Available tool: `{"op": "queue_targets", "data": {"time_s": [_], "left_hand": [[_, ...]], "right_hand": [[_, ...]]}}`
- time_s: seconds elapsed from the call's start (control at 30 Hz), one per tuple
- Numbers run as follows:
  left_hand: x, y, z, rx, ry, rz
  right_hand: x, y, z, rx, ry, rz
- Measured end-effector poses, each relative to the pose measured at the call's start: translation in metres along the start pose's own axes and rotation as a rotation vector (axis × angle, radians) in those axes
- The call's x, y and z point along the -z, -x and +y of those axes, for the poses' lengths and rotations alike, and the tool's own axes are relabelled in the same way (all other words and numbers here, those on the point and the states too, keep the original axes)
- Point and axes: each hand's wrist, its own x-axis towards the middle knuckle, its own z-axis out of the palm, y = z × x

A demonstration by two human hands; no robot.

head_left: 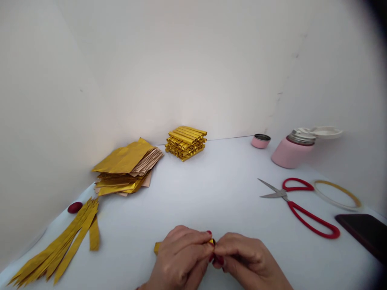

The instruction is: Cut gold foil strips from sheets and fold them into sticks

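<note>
At the near edge of the table, my left hand (183, 257) is closed round a gold paper tube (157, 247). One end of the tube sticks out to the left, and a bit of gold shows at the fingertips. My right hand (246, 257) meets the left at the tube's right end, its thumb and fingers pinched together there. Most of the tube is hidden under the left fingers. Farther back stands a criss-cross stack of gold paper tubes (186, 143).
Left lie a pile of gold paper sheets (123, 159), cut gold strips (68, 241) and a dark red oval thing (75, 207). Right are open red-handled scissors (284, 194), a tape-like ring (338, 193), a dark phone-like slab (364, 231), a pink flask (292, 153) and a pink cap (260, 141).
</note>
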Motion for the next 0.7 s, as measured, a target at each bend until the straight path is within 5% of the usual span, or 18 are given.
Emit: {"op": "queue_targets", "data": {"time_s": [0.23,0.7], "left_hand": [[-0.0006,-0.0007,0.0010,0.003,-0.009,-0.004],[0.0032,-0.0034,0.0019,-0.001,-0.037,-0.031]], "right_hand": [[-0.0033,0.0037,0.0027,-0.163,-0.067,0.029],[-0.0051,0.0040,-0.0016,-0.162,-0.033,0.048]]}}
